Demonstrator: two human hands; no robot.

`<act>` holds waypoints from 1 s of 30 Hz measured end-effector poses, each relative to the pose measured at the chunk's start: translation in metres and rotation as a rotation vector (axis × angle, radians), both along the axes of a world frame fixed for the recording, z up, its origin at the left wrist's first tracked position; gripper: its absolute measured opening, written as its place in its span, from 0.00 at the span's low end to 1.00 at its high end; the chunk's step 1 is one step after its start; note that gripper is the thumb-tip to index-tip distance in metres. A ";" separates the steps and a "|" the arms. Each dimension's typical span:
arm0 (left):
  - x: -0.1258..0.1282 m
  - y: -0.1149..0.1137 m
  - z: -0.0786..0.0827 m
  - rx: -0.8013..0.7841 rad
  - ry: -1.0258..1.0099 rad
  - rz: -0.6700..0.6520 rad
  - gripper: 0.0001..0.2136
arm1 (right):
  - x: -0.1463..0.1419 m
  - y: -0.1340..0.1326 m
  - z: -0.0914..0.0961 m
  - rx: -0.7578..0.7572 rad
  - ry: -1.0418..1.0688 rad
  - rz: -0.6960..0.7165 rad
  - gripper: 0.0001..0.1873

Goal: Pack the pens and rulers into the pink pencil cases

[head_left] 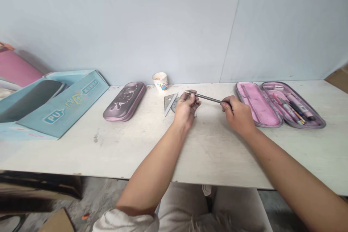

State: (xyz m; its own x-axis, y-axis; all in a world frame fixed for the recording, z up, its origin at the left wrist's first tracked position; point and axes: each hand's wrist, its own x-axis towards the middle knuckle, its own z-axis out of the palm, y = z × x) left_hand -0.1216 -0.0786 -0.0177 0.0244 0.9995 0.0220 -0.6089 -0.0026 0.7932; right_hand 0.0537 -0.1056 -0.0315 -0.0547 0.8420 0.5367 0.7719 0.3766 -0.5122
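Both my hands hold one thin dark pencil (pixel 207 97) level above the white table (pixel 212 152). My left hand (pixel 186 108) pinches its left end, fingers curled. My right hand (pixel 238 114) grips its right end, fingers closed. Under my left hand lie a clear set square (pixel 169 102) and another clear ruler, partly hidden. To the right an open pink pencil case (pixel 258 107) lies flat, with several pens and pencils (pixel 292 108) in its right half.
A closed dark pink pencil case (pixel 124 101) lies left of centre. A small paper cup (pixel 160 81) stands by the wall. A light blue cardboard box (pixel 51 103) lies open at the far left. The table's front edge runs above my knees.
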 end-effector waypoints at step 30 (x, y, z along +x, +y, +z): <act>0.021 -0.022 -0.003 0.231 0.961 -0.397 0.16 | 0.013 0.013 0.014 -0.115 1.188 0.329 0.17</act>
